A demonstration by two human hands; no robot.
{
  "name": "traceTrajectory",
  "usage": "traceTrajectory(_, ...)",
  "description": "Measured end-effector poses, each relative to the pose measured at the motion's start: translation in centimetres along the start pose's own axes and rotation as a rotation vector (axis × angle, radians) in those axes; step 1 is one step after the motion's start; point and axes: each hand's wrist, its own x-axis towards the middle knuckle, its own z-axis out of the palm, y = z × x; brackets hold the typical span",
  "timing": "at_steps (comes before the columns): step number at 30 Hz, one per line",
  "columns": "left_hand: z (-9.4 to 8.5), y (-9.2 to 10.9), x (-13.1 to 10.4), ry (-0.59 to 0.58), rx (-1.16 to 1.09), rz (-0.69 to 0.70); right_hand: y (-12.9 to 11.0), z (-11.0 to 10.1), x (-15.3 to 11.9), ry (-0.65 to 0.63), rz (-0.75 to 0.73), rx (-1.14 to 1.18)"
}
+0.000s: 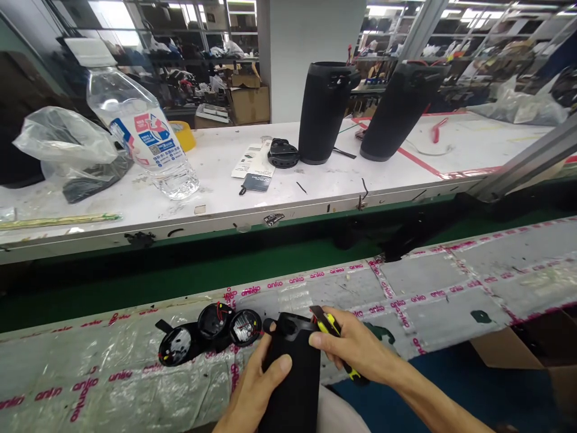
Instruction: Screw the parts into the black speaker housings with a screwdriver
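My left hand (259, 385) is wrapped round the side of a black speaker housing (293, 385), its thumb pressed on the front. The housing stands near my lap, its open, hollowed top edge facing up. In my right hand (349, 343) is a yellow and black utility knife (331, 325), with its dark tip up beside the housing's top right corner. My right thumb lies along the handle near the housing. To the left of the housing lie several round black speaker parts (215, 322) with red and yellow wires showing inside.
A taped, plastic-covered work surface (135, 385) runs across the front. Behind it is a white bench (216, 198) with a water bottle (148, 132), a plastic bag (67, 141), yellow tape (184, 135) and two dark speaker housings (324, 114). At right sits a cardboard box (505, 349).
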Motion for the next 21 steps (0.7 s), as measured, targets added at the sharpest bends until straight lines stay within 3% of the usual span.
traceTrajectory(2, -0.4, -0.9, 0.0, -0.02, 0.011, 0.002, 0.1, -0.2, -0.3, 0.045, -0.035, -0.034)
traceTrajectory(6, -1.5, -3.9, 0.5, -0.195, 0.085, 0.047, 0.3, -1.3, -0.9, 0.174, -0.056, -0.134)
traceTrajectory(9, -2.8, -6.2, 1.2, -0.058, 0.196, 0.007, 0.7, -1.8, -0.7, 0.272, -0.079, -0.364)
traceTrajectory(12, -4.1, -7.5, 2.1, 0.109, 0.25, -0.004, 2.3, -0.9, 0.8, 0.319, -0.192, -0.666)
traceTrajectory(15, -4.7, -7.4, 2.6, 0.225, 0.285, 0.062, 4.8, 1.1, 3.9, 0.293, -0.258, -0.791)
traceTrajectory(21, -4.7, -6.1, 3.2, 0.353, 0.321, 0.174, 8.6, 5.3, 10.7, 0.238, -0.216, -0.9)
